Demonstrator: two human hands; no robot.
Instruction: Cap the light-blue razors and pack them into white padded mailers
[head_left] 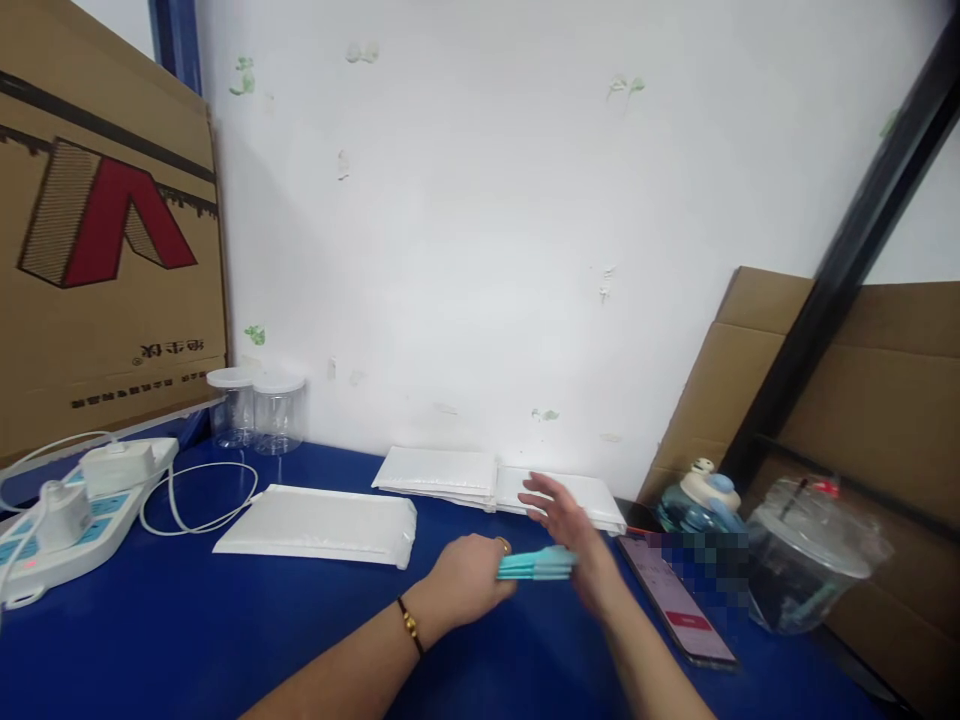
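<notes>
My left hand [466, 580], with a ring and a beaded bracelet, grips the left end of a small stack of flat teal packets [536, 564]. What the packets contain cannot be made out. At their right end is my right hand [568, 535], fingers raised and spread; whether its palm touches them is unclear. Behind the hands, white padded envelopes [439, 474] lie in a pile by the wall, and another pile of envelopes [559, 488] lies beside it, partly hidden by my right hand. A single white padded envelope [319, 524] lies flat to the left.
On the left are a power strip [124, 510] with plugged-in chargers, a white cable [174, 500] and two lidded clear jars [279, 415]. To the right lie a phone [679, 605], a blue-and-white item [701, 500] and a plastic-wrapped clear tub [810, 560]. Cardboard [885, 400] leans behind.
</notes>
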